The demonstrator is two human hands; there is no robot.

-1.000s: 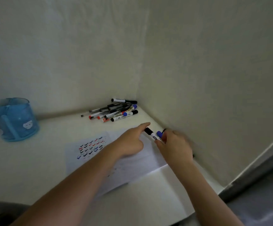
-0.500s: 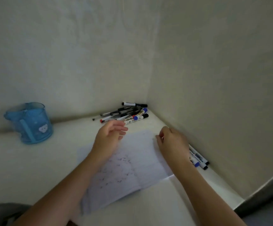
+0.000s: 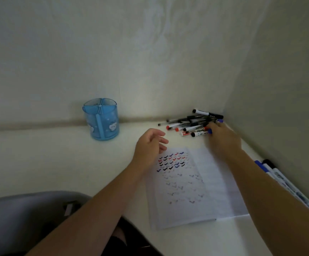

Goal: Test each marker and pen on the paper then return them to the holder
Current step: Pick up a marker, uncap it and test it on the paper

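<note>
Reaching my right hand (image 3: 222, 138) into pen pile (image 3: 190, 124) beyond paper (image 3: 205, 183) | grip blurred, couldn't tell | left hand (image 3: 150, 145) hung relaxed, empty, at paper's far edge | holder (image 3: 101, 121) far-left of paper | I reckoned: pinch one barrel only

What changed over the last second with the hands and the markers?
The right hand let go of the blue-capped marker, now lying along the right wall, and reached forward to the pile of pens in the corner; whether it grips one is unclear. The left hand drew back and hovers open at the paper's far corner. The pile and blue holder stayed put.
</note>
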